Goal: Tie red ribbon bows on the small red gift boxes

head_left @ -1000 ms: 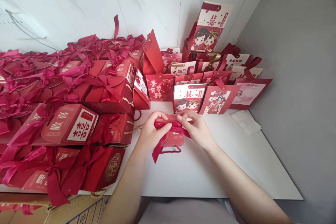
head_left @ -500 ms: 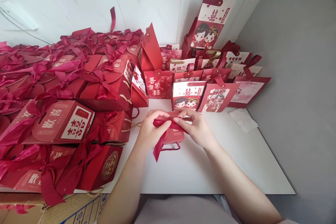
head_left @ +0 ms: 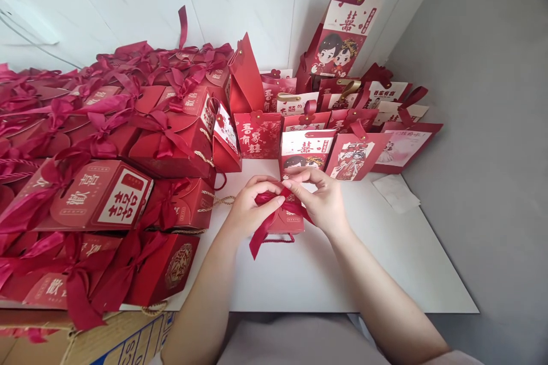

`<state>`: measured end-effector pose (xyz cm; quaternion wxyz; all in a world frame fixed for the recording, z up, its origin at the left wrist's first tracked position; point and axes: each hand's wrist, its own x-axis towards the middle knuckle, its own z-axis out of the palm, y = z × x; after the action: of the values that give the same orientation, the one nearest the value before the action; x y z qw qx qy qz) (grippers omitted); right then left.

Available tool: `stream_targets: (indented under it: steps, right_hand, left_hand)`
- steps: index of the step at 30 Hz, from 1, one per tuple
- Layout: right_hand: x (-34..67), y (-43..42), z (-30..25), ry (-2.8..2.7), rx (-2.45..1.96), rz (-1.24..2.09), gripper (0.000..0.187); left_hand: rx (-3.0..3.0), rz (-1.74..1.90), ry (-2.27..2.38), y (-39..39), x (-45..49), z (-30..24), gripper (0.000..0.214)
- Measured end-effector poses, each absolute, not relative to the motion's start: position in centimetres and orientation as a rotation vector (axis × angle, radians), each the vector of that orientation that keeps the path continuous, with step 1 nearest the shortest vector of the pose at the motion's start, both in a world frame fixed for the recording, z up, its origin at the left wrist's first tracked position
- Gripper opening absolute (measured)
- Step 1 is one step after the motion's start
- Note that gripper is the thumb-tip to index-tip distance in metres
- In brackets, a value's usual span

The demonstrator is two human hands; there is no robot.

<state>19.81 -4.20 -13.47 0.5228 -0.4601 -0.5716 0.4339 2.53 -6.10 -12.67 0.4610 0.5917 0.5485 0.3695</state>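
A small red gift box (head_left: 287, 221) sits on the white table (head_left: 308, 274) in front of me, with a dark red ribbon (head_left: 262, 234) across its top and one tail hanging down the front left. My left hand (head_left: 248, 208) pinches the ribbon over the box from the left. My right hand (head_left: 323, 199) pinches the same ribbon from the right, fingertips meeting the left hand's above the box. A thin cord handle shows under the box's front edge.
A pile of ribboned red gift boxes (head_left: 103, 194) fills the left side. Red paper gift bags (head_left: 306, 151) stand in rows at the back by the wall corner. A cardboard carton (head_left: 120, 342) lies at the lower left. A white paper slip (head_left: 396, 194) is at right.
Both hands have shifted slightly up and closer together over the box, gathering the ribbon into a tighter loop. The view has tilted a little.
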Motion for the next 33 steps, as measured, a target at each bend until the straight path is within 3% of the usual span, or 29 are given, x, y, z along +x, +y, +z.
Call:
stream_targets:
  steps: [3, 10, 19, 22, 27, 33]
  right_hand:
    - [20.4, -4.0, -13.3, -1.360, -1.140, 0.918, 0.026]
    - [21.0, -3.7, -13.9, -1.460, -1.130, 1.270, 0.032]
    - [19.8, -3.6, -15.3, -1.438, -1.170, 1.008, 0.021]
    - [19.8, -3.3, -15.4, -1.426, -1.203, 0.987, 0.020]
    - [20.0, -2.8, -16.0, -1.339, -1.209, 0.985, 0.022]
    - [20.3, -2.8, -16.5, -1.287, -1.157, 1.094, 0.025]
  left_hand:
    - [1.439, 0.907, 1.359, -6.3, 2.6, -12.8, 0.012]
    - [1.417, 0.926, 1.364, -6.3, 2.7, -13.0, 0.015]
    - [1.499, 0.892, 1.424, -6.1, 2.8, -12.7, 0.009]
    - [1.423, 0.905, 1.434, -6.3, 2.9, -12.6, 0.017]
    - [1.248, 0.962, 1.378, -6.5, 3.0, -12.8, 0.048]
    - [1.144, 1.018, 1.324, -6.2, 1.7, -13.6, 0.047]
